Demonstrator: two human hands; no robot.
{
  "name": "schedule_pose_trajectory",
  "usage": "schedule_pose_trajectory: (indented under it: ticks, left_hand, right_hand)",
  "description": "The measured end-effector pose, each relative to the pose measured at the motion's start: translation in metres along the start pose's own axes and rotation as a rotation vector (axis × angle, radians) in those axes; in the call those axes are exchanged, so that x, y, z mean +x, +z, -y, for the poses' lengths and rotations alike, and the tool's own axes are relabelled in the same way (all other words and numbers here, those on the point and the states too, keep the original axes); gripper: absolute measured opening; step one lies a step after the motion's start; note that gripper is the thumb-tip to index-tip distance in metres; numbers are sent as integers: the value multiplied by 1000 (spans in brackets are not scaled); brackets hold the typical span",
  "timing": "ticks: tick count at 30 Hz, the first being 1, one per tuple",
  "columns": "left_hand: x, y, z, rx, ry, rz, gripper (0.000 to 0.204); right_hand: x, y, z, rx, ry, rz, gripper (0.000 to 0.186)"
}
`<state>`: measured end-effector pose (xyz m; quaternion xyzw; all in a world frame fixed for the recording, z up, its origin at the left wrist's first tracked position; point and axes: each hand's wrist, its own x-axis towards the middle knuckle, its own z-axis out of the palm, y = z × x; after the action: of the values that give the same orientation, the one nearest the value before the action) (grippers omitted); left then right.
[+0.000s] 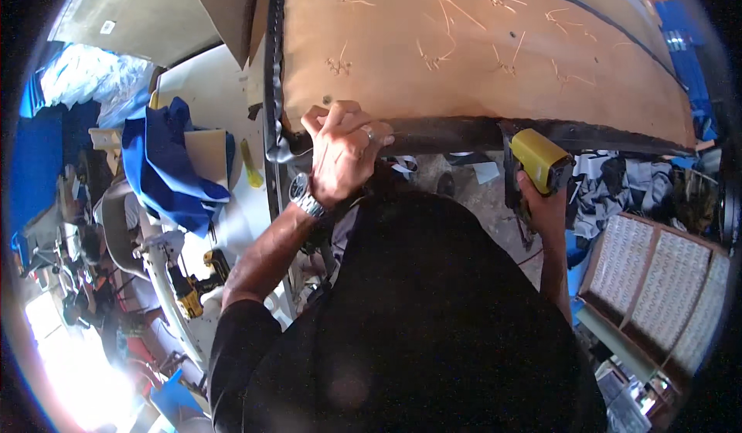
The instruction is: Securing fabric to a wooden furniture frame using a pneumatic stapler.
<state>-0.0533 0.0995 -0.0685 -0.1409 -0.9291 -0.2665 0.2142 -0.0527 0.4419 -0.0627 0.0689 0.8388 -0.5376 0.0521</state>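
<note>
Right hand (541, 205) is gripping a yellow tool (535, 157) at the near edge of the tan panel (464, 89) lying ahead;
left hand (340, 155) is resting bent-fingered at the black edging (448, 135), whether pinching cannot be told; keeping edging taut and tool square would probably help.

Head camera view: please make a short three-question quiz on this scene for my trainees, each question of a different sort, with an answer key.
1. Short answer: Which of the person's hands holds the yellow tool?
2. True or false: The watch is worn on the right wrist.
3. Multiple choice: What colour is the draped cloth to the left of the tan panel?
A) red
B) blue
C) green

Key:
1. The right hand.
2. False; it is on the other wrist.
3. B
</note>
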Motion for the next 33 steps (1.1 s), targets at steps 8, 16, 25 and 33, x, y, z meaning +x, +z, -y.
schedule_pose_trajectory:
  ticks: [8, 16, 25, 33]
  left_hand:
    - [9, 22, 39, -143, -71, 149, 17]
    - [8, 28, 44, -171, -82, 172, 16]
    - [2, 31, 44, -92, -44, 102, 15]
    - [10, 20, 45, -62, 134, 108, 16]
  right_hand:
    - [-24, 66, 53, -74, -26, 233, 39]
    - [-30, 111, 68, -122, 96, 371, 37]
    - [-29, 122, 65, -156, 0, 285, 29]
    - [-22, 118, 38, -59, -181, 313, 28]
